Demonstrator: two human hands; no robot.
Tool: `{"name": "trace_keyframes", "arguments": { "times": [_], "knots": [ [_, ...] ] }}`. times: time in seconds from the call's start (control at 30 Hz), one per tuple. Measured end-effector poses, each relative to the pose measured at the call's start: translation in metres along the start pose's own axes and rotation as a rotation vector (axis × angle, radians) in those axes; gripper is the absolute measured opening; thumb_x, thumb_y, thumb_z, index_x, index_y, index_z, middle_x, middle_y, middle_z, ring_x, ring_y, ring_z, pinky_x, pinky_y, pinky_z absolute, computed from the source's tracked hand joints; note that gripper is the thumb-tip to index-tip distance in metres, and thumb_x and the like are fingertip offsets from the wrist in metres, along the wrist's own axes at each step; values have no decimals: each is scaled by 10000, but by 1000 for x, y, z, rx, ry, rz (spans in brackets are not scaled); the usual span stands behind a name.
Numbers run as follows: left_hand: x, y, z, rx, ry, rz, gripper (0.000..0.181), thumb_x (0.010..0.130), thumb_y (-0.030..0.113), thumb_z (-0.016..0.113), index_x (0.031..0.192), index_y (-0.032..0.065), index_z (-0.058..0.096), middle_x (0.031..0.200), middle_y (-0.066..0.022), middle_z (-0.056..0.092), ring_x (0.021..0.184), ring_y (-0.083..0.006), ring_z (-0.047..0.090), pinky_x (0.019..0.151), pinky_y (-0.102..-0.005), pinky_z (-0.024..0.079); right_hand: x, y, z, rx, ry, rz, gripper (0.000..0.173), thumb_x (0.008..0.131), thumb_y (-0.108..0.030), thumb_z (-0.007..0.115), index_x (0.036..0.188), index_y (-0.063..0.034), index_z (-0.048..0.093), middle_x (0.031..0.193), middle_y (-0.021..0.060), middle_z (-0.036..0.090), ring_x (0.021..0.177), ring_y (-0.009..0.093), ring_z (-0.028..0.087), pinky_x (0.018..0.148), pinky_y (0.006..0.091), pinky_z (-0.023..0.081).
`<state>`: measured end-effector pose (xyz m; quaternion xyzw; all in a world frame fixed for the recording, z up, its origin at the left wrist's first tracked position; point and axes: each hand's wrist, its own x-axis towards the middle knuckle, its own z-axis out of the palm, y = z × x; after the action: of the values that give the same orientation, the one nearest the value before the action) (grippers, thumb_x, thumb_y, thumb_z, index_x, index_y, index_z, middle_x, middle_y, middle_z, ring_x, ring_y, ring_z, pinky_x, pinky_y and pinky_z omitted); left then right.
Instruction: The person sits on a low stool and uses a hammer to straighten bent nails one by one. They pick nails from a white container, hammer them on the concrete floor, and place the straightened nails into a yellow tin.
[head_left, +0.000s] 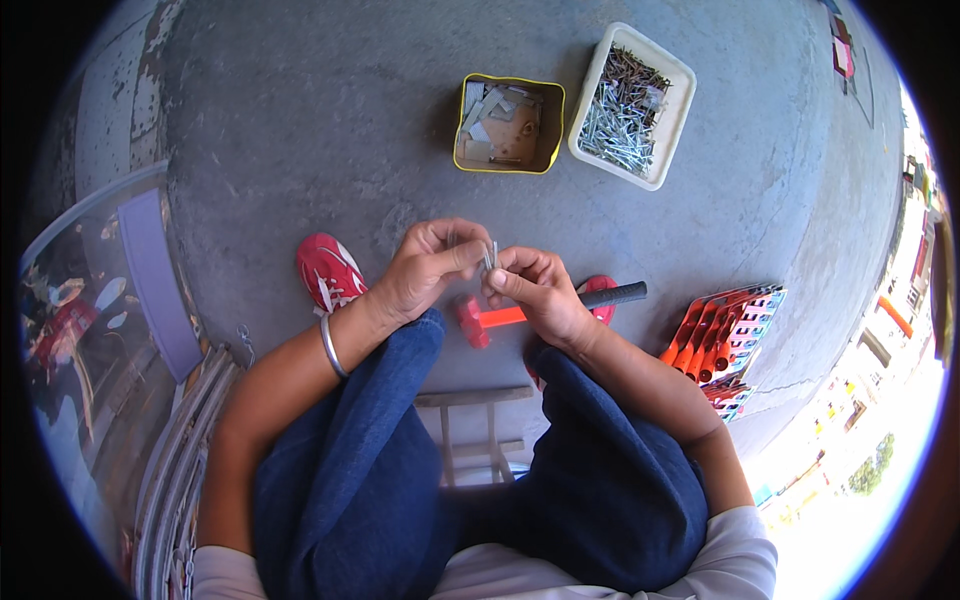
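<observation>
My right hand (536, 289) pinches a small bunch of thin metal nails (490, 256) between thumb and fingers, their ends pointing up. Right beside it, my left hand (435, 259) has its thumb tip against the bunch. A thin metal piece, blurred, shows between the left fingers, probably another nail. Both hands are above the concrete floor, in front of my knees. Below them lies a hammer (472, 321) with a red head, an orange shaft and a black grip, partly hidden by my right hand.
Farther out stand a yellow-rimmed square tin (561, 124) with flat metal pieces and a white plastic tray (679, 112) of loose nails or screws. Orange tools on printed cards (709, 337) lie at right. Clear sheeting (82, 300) and stacked pieces (176, 465) flank my left.
</observation>
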<state>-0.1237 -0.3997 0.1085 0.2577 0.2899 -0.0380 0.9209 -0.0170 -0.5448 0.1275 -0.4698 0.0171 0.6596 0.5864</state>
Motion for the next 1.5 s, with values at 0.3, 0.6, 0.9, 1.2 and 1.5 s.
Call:
{"name": "trace_keyframes", "arguments": {
  "times": [0.3, 0.6, 0.9, 1.2, 1.5],
  "knots": [
    [6, -1, -8, -216, -109, -58, 94, 885, 120, 553, 937, 46, 579, 834, -24, 578, 736, -96, 523, 692, -236, 433, 6, -1, 0, 130, -33, 34, 141, 891, -130, 552, 950, -16, 609, 839, 53, 617, 755, 122, 574, 708, 250, 470],
    [11, 1, -10, -270, 46, -98, 241, 930, 236, 443, 1051, 45, 526, 916, -43, 583, 863, -136, 560, 823, -280, 431, 8, -2, 4, -347, 249, -42, 195, 859, -173, 619, 933, 7, 636, 787, 46, 645, 685, 91, 580, 675, 227, 477],
    [9, -3, -16, -171, 23, -145, 164, 887, 167, 560, 1002, 52, 541, 823, 5, 557, 651, -55, 479, 579, -185, 388, 8, 0, 0, -380, 279, -3, 185, 826, -157, 664, 897, 12, 638, 702, 15, 606, 641, 62, 536, 601, 210, 454],
    [8, -3, -8, 92, 113, -110, 119, 839, 129, 639, 922, 68, 578, 823, 20, 569, 573, -10, 417, 456, -159, 299, 7, -4, 1, -380, 282, 3, 160, 819, -136, 668, 882, 5, 627, 710, 23, 609, 643, 70, 542, 613, 215, 454],
    [6, -2, -10, 142, 40, -27, 106, 815, 138, 666, 877, 66, 619, 755, 33, 584, 559, -1, 414, 464, -154, 296, 3, -4, -1, -245, 139, -48, 169, 855, -143, 623, 909, 17, 611, 777, 47, 610, 688, 94, 556, 659, 232, 465]
  ]
}}
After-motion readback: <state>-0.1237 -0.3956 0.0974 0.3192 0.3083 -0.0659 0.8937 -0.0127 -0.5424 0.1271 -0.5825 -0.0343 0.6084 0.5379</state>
